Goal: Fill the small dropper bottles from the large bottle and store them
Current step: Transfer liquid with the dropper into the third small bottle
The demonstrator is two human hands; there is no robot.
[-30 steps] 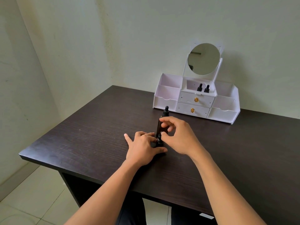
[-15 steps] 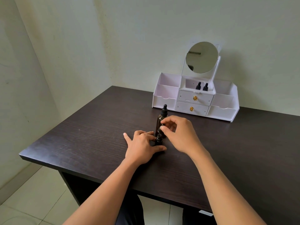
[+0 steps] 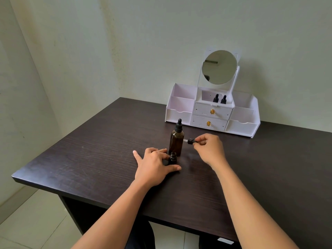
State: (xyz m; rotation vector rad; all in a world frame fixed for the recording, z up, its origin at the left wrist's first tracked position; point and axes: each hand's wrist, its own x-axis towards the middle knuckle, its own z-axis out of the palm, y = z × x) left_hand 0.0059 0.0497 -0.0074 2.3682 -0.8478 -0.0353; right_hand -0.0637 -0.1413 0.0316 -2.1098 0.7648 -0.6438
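Black dropper in right hand; left hand holds small bottle.

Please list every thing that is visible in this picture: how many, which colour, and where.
large bottle: one, brown, black cap, upright on table
small open bottle: one, dark, before the large bottle
dropper: one, black with clear pipette, right of large bottle
stored small bottles: two, black caps, organiser's upper middle compartment
organiser: one, white, table's far side
drawers: two, white with gold knobs, organiser's middle
mirror: one, round, above the organiser
table: one, dark brown, by the wall
left hand: holds the small open bottle
right hand: fingers pinch the dropper
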